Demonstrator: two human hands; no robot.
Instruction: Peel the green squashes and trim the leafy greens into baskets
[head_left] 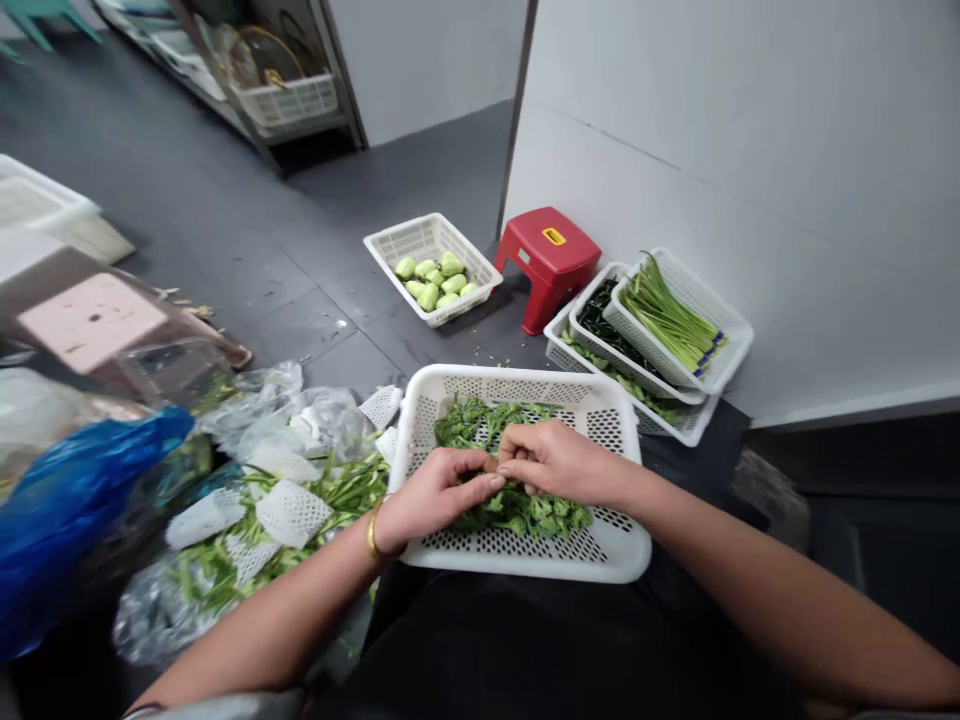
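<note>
A white perforated basket (592, 395) rests on my lap and holds a pile of leafy greens (480, 425). Both hands meet over the greens in its middle. My left hand (435, 492), with a gold bangle at the wrist, pinches a sprig with closed fingers. My right hand (559, 462) grips the same sprig from the other side, fingertips touching the left ones.
On the floor to the left lie clear plastic bags, white foam nets and green trimmings (277, 510), plus a blue bag (67, 500). Ahead stand a basket of pale green vegetables (433, 268), a red stool (551, 262) and stacked baskets of green stalks (667, 325) against the wall.
</note>
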